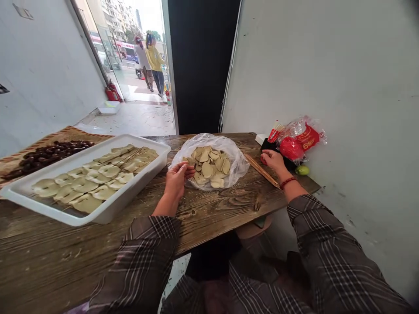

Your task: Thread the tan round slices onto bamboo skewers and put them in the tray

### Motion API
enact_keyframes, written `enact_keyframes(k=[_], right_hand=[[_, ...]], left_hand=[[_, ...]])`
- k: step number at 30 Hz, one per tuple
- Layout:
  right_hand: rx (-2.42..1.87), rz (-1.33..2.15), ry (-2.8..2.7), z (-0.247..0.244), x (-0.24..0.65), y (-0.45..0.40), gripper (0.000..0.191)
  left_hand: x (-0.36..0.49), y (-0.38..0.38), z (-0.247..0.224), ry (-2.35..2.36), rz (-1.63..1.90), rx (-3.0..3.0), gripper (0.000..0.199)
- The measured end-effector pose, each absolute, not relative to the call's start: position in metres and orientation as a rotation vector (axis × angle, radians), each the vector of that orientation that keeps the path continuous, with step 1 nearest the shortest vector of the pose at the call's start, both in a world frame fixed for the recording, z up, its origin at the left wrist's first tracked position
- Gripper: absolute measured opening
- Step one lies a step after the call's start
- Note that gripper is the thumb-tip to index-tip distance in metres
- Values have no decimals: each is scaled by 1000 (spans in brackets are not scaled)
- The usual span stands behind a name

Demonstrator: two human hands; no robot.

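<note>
A clear plastic bag lies open on the wooden table, full of thin pale slices. At its left edge is my left hand, its fingers pinched together; whatever is between them is too small to make out. My right hand is beyond the right end of a bundle of thin wooden sticks, beside a black item, with thumb and fingertips together on something I cannot make out. On the left, a white tray holds flat rows of skewered pale slices.
Dark brown pieces lie on a patterned mat behind the tray. Red packages and a green fruit sit at the right by the wall. Two people are outside the glass door.
</note>
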State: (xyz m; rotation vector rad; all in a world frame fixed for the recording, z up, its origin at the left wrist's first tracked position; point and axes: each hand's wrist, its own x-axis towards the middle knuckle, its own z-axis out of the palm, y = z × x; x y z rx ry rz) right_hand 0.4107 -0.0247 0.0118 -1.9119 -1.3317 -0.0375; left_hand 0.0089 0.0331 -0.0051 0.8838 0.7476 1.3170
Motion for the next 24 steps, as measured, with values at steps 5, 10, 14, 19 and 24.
enact_keyframes(k=[5, 10, 14, 19, 24], right_hand=[[-2098, 39, -1417, -23, 415, -39, 38], [-2260, 21, -1439, -38, 419, -43, 42], [-2366, -33, -1460, -43, 417, -41, 37], [-2440, -116, -1476, -44, 407, -35, 26], [-2447, -119, -1453, -41, 406, -32, 22]], left_hand=[[8, 32, -3, 787, 1314, 911, 28], [6, 30, -3, 801, 1303, 917, 32], [6, 30, -6, 794, 1317, 898, 31], [6, 31, -9, 781, 1322, 874, 28], [8, 29, -8, 786, 1317, 855, 26]])
